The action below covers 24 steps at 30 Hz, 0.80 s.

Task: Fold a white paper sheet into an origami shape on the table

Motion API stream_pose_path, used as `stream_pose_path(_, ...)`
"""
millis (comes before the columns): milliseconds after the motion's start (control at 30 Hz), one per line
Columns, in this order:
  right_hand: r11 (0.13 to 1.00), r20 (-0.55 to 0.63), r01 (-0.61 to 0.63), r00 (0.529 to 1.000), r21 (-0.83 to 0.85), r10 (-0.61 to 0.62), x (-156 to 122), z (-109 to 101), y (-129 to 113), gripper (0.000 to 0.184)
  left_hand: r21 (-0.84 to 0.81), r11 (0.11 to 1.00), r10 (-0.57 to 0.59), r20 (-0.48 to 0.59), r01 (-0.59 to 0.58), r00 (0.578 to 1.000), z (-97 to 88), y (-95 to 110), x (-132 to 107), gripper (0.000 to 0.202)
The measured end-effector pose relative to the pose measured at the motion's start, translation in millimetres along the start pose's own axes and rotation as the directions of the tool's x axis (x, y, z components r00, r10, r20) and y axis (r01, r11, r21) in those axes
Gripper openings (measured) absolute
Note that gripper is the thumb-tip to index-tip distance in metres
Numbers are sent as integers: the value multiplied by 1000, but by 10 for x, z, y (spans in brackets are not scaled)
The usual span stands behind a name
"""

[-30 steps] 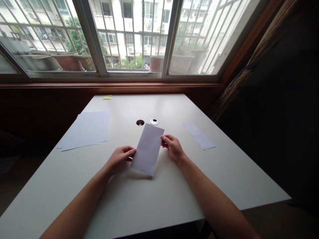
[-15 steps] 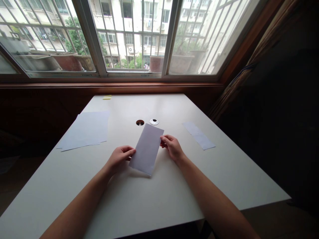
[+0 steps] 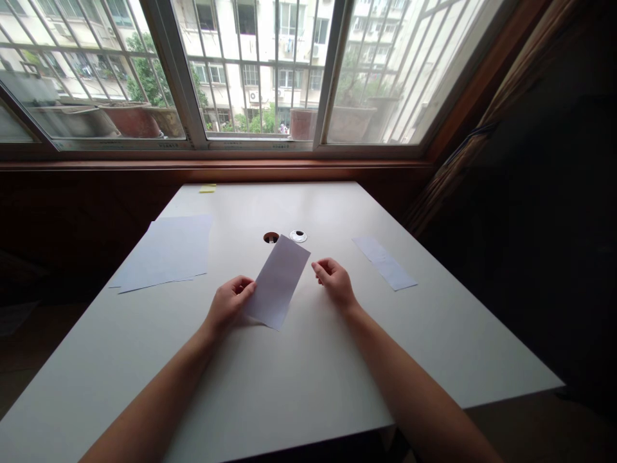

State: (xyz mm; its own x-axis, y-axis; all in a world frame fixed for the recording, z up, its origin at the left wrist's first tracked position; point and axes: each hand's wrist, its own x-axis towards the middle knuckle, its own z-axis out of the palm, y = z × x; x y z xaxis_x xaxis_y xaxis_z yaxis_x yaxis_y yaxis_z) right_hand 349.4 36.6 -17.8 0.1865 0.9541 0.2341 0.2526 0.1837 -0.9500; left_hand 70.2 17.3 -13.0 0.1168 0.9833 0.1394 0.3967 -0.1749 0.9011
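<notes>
A white rectangular piece of paper point(image 3: 279, 283) is held tilted above the table, its lower left edge slightly rough. My left hand point(image 3: 230, 299) pinches it at the left edge between thumb and fingers. Just off the paper's right edge, my right hand point(image 3: 333, 281) has its fingers curled together, with nothing visible in them. To the right lies a narrow strip of paper point(image 3: 385, 263) on the table. Larger sheets of white paper point(image 3: 166, 254) lie overlapping at the left.
The white table point(image 3: 332, 386) stands against a wooden sill point(image 3: 270, 164) under a barred window. Near its middle are a round cable hole point(image 3: 270, 237) and a silvery ring-shaped cover point(image 3: 298, 236). Yellow slips point(image 3: 207, 188) lie at the far left edge. A curtain point(image 3: 463, 148) hangs at right.
My right hand has let go of the paper's right edge and now sits apart from it. The paper, still in my left hand, has shifted slightly left and turned a little.
</notes>
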Motion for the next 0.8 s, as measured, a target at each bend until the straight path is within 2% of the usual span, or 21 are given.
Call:
stream_pose_path(67, 977, -45, 163, 984, -140, -171, -42, 7, -69, 27, 124, 980, 166, -97, -154, 981, -14, 35, -20, 23)
stream_pose_path(100, 952, -37, 243, 967, -185, -254, -68, 15, -102, 23, 197, 952, 264, -138, -235, 955, -26, 63, -34, 19)
stream_pose_path(200, 858, 60, 455, 889, -237, -455, -158, 64, -170, 12, 461, 780, 548, -176, -424, 818, -83, 163, -75, 10)
stream_pose_path(300, 702, 207, 669, 744, -245, -636, -253, 131, -199, 10, 644, 573, 720, -101, -507, 686, -138, 248, -102, 22)
stream_pose_path(367, 571, 285, 777, 629, -266, -723, -317, 177, -226, 16, 689, 469, 771, -13, -553, 637, -150, 280, -117, 29)
stream_pose_path(400, 510, 318, 810, 584, -289, -747, -348, 198, -247, 20, 694, 431, 781, 32, -577, 623, -146, 289, -126, 31)
stream_pose_path(467, 417, 368, 835, 538, -360, -758, -401, 236, -300, 28, 686, 384, 783, 113, -618, 611, -122, 292, -145, 31)
stream_pose_path(533, 358, 400, 828, 532, -432, -747, -436, 265, -354, 28, 673, 366, 776, 160, -643, 610, -85, 284, -163, 28)
stream_pose_path(633, 307, 426, 816, 531, -489, -733, -450, 295, -405, 19, 653, 354, 772, 200, -669, 603, -34, 265, -178, 26)
stream_pose_path(800, 286, 451, 822, 523, -493, -724, -439, 323, -416, 12, 627, 350, 776, 222, -696, 590, -5, 246, -175, 26)
